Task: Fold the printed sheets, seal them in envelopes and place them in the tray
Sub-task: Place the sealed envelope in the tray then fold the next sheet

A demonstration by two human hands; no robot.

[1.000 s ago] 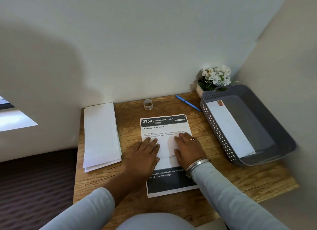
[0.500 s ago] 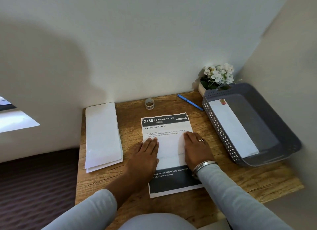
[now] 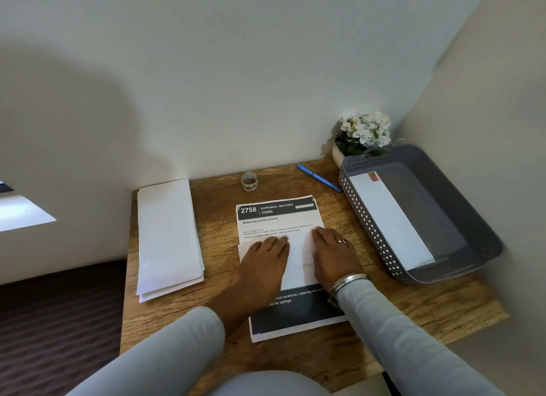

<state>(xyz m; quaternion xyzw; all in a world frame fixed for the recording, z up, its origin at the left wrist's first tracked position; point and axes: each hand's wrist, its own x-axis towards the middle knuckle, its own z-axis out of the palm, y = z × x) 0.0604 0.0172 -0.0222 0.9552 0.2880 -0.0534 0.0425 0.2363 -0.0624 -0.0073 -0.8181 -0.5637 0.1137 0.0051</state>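
A folded white sheet point(image 3: 298, 256) lies on top of a printed sheet point(image 3: 277, 215) headed "2758" in the middle of the wooden desk point(image 3: 224, 212). My left hand point(image 3: 263, 262) presses flat on the folded sheet's left part. My right hand point(image 3: 334, 253), with a ring and a bracelet, presses flat on its right edge. A stack of white envelopes point(image 3: 168, 236) lies at the desk's left. The grey perforated tray point(image 3: 369, 224) stands at the right and holds one sealed envelope point(image 3: 390, 218) with a small sticker.
A roll of stickers point(image 3: 249, 181) stands near the back wall. A blue pen point(image 3: 319, 177) lies beside the tray. A pot of white flowers point(image 3: 363, 135) sits in the back right corner. Walls close the desk at the back and right.
My right hand has slid right across the folded sheet, from its middle to its right edge. My left hand has stayed in place.
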